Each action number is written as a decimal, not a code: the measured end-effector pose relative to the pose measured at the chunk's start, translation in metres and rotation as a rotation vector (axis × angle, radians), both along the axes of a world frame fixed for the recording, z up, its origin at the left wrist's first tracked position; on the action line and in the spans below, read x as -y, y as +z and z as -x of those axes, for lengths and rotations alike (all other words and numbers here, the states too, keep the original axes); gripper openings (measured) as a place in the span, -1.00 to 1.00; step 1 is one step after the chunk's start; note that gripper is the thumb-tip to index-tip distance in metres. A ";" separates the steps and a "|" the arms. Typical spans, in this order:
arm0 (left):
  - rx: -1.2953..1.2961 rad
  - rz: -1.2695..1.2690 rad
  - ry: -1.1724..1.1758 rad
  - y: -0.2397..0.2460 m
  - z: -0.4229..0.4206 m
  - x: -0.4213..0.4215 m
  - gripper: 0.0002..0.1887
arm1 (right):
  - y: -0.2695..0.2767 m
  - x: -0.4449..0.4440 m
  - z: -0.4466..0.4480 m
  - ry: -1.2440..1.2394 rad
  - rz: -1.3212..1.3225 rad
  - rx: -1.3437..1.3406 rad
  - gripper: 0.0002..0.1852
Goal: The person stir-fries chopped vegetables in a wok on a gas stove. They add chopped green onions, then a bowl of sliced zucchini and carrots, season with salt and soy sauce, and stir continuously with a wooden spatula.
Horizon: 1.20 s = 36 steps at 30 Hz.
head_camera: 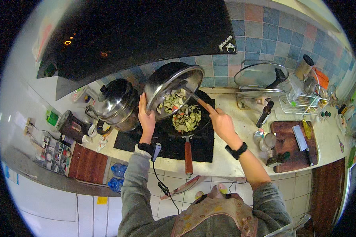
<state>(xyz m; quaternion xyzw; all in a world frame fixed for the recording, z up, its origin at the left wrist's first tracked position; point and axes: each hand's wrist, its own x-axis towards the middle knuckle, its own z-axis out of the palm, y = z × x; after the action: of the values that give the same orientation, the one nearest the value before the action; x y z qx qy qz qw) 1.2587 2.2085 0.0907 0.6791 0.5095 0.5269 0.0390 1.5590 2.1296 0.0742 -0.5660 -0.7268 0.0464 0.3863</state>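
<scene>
My left hand (147, 118) grips the lower left rim of a large metal bowl (173, 75), which is tilted over the stove with its mouth toward the lower right. Sliced vegetables (174, 100), pale green with bits of orange, lie inside it. Below the mouth, a dark frying pan (206, 118) with a wooden handle (188, 157) sits on the black cooktop (163, 151) and holds more of these slices (188, 118). My right hand (222, 123) is closed around the wooden handle of a spatula (195, 96); its head reaches into the bowl.
A lidded steel steamer pot (114, 103) stands close on the left. The black range hood (142, 35) hangs above. Rightward are glass lids (259, 75), a dark bottle (265, 114), and a cleaver (299, 137) on a wooden cutting board (280, 130). A black cable (154, 171) hangs over the front edge.
</scene>
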 end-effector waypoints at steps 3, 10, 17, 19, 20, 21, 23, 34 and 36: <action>-0.028 -0.050 0.011 -0.001 -0.005 0.005 -0.17 | -0.009 -0.003 0.018 0.029 0.014 0.080 -0.45; 0.027 -0.060 -0.023 -0.006 0.000 -0.006 -0.18 | -0.010 0.042 -0.010 0.086 0.107 0.214 -0.41; 0.048 -0.062 0.002 -0.006 -0.001 -0.003 -0.19 | -0.006 0.018 0.006 -0.033 -0.064 0.212 -0.42; 0.032 -0.066 0.023 -0.005 0.001 -0.001 -0.19 | -0.007 0.024 0.012 -0.038 0.021 0.216 -0.44; 0.048 -0.055 0.029 -0.005 0.002 -0.001 -0.19 | -0.007 0.031 0.011 -0.007 0.052 0.216 -0.45; 0.047 -0.044 0.024 -0.006 0.005 -0.001 -0.19 | -0.007 0.039 0.010 -0.015 0.087 0.181 -0.45; 0.097 0.003 -0.006 -0.007 0.011 -0.005 -0.19 | -0.005 0.055 0.002 0.009 0.202 0.135 -0.45; 0.524 0.263 0.006 -0.014 0.053 -0.014 -0.55 | 0.012 -0.007 0.046 0.082 -0.227 -0.084 -0.32; 0.597 0.276 -0.018 -0.013 0.056 -0.013 -0.57 | 0.011 -0.014 0.060 0.054 -0.150 -0.036 -0.30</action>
<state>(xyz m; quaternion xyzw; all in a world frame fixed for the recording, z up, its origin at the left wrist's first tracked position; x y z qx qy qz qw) 1.2024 2.2214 0.0777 0.4874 0.5362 0.6284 0.2829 1.4994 2.1436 0.0856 -0.5147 -0.7362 0.0123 0.4392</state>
